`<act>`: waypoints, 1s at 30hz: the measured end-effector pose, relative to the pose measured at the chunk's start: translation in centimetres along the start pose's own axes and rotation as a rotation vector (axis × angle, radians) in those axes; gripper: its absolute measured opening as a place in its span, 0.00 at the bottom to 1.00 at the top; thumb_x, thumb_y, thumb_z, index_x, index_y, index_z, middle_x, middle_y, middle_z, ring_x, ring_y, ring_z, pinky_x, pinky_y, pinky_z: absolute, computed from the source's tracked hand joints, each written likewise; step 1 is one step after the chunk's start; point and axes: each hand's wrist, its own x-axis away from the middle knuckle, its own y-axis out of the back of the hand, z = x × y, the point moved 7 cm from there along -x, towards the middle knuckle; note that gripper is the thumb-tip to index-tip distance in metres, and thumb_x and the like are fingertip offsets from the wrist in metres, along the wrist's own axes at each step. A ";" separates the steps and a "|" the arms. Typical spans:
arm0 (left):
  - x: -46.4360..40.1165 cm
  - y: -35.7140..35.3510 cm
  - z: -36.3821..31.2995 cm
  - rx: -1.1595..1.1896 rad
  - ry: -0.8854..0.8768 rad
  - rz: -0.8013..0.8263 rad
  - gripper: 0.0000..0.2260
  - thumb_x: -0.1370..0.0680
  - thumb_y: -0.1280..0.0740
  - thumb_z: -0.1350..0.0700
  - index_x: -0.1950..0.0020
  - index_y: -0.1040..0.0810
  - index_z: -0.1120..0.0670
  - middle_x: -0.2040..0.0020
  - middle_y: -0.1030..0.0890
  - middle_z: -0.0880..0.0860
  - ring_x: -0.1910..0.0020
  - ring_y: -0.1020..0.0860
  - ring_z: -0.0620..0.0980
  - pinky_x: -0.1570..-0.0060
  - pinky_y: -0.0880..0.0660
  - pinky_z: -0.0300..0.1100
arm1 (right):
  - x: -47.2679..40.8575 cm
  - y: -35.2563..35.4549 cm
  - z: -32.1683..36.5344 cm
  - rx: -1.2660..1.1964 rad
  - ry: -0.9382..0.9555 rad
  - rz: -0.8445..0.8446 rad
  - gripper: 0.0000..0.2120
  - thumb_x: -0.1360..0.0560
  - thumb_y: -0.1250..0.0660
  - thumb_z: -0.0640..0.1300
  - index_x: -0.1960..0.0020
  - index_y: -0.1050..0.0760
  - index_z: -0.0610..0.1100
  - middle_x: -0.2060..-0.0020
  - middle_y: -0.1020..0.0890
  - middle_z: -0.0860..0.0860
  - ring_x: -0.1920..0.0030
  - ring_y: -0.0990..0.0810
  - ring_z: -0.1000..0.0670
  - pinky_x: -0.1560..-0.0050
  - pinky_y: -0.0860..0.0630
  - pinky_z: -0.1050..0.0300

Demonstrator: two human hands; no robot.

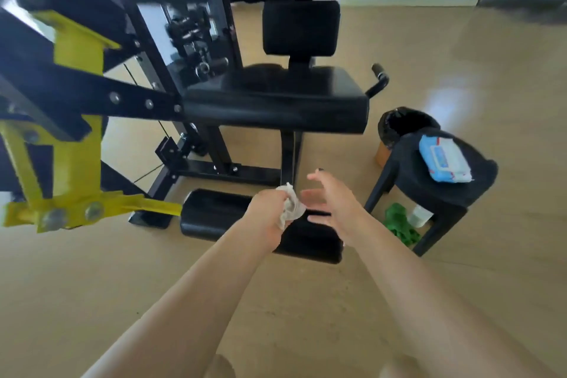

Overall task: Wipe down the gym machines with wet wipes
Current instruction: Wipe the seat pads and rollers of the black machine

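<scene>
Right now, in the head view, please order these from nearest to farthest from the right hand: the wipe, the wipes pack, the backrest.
1. wipe, just left of the right hand, gripped by the left hand.
2. wipes pack, to the right on the stool.
3. backrest, far above, on the machine.

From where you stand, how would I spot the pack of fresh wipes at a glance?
Find the black gym machine seat, then look to its right at the low black stool standing on the floor. The wipes pack lies flat on top of it: a soft light-blue packet with a white label, the only pale thing there, beside the black-lined bin.
</scene>
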 end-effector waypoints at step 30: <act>31.3 -2.5 -28.5 -0.511 0.002 0.302 0.23 0.19 0.39 0.38 0.45 0.18 0.57 0.56 0.18 0.53 0.60 0.21 0.48 0.60 0.22 0.40 | 23.3 -0.7 31.6 0.192 0.036 -0.014 0.27 0.18 0.42 0.64 0.53 0.22 0.41 0.55 0.16 0.43 0.52 0.16 0.45 0.48 0.18 0.46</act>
